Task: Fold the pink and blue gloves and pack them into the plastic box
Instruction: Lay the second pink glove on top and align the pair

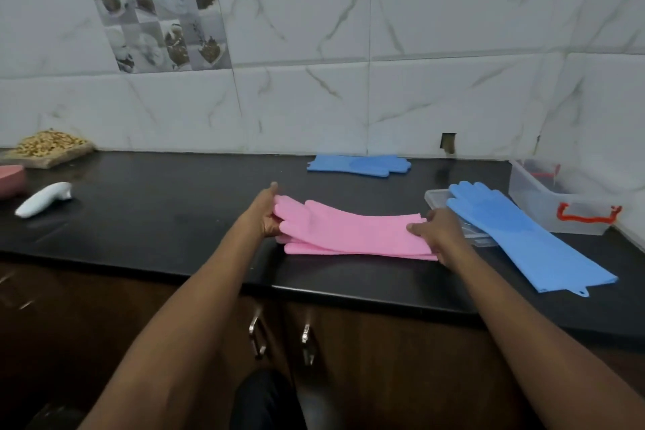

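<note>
Where the stacked pink rubber gloves (352, 230) stretch near the front edge of the black counter (157, 220), the left hand (263, 215) pinches their finger ends and the right hand (439, 230) grips the cuff end. Bare counter left of the left hand; just right of the right hand a long blue rubber glove (523, 237) lies across a clear flat lid (436, 197), the clear plastic box with red handle (558, 206) beyond it, a second blue glove (359, 164) ahead by the wall.
</note>
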